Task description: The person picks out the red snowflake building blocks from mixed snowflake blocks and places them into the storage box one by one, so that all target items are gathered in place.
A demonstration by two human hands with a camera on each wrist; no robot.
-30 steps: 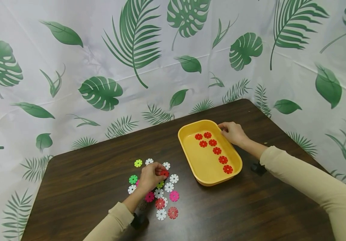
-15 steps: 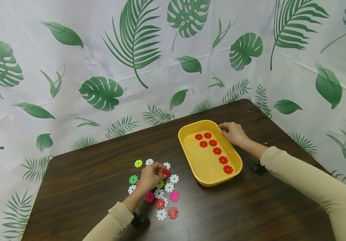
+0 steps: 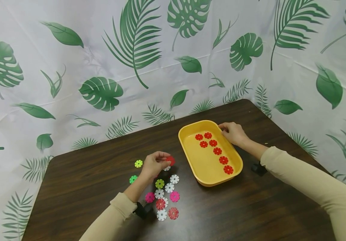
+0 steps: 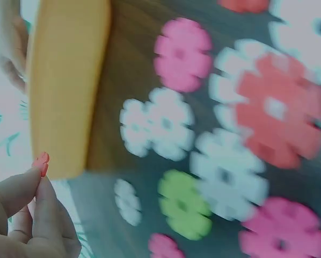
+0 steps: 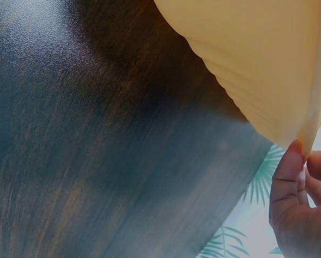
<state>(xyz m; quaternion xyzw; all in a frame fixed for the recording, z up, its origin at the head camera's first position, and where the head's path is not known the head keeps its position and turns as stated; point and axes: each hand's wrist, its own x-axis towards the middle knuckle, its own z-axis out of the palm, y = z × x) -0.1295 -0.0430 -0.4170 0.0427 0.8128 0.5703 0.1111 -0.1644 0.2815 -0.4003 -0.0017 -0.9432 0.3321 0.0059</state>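
My left hand (image 3: 153,165) pinches a red notched plastic disc (image 3: 170,161) between thumb and fingers, above the table and left of the yellow tray (image 3: 204,164). In the left wrist view that disc (image 4: 41,160) appears nearly edge-on at the fingertips. Several red discs (image 3: 217,151) lie inside the tray, mostly along its right side. My right hand (image 3: 234,133) grips the tray's far right rim; the right wrist view shows thumb and fingers on either side of the rim (image 5: 311,121). Beneath and in front of my left hand lie loose discs, some hidden by it.
White (image 3: 174,179), pink (image 3: 175,196), yellow-green (image 3: 159,183) and red discs (image 3: 173,213) are scattered on the dark wooden table (image 3: 88,187), a few overlapping. A green disc (image 3: 133,179) is partly behind the left forearm. A leaf-patterned cloth (image 3: 154,67) hangs behind the table.
My left hand has risen off the disc pile and moved away from me and slightly right, carrying the red disc. The right hand and the tray stay in place.
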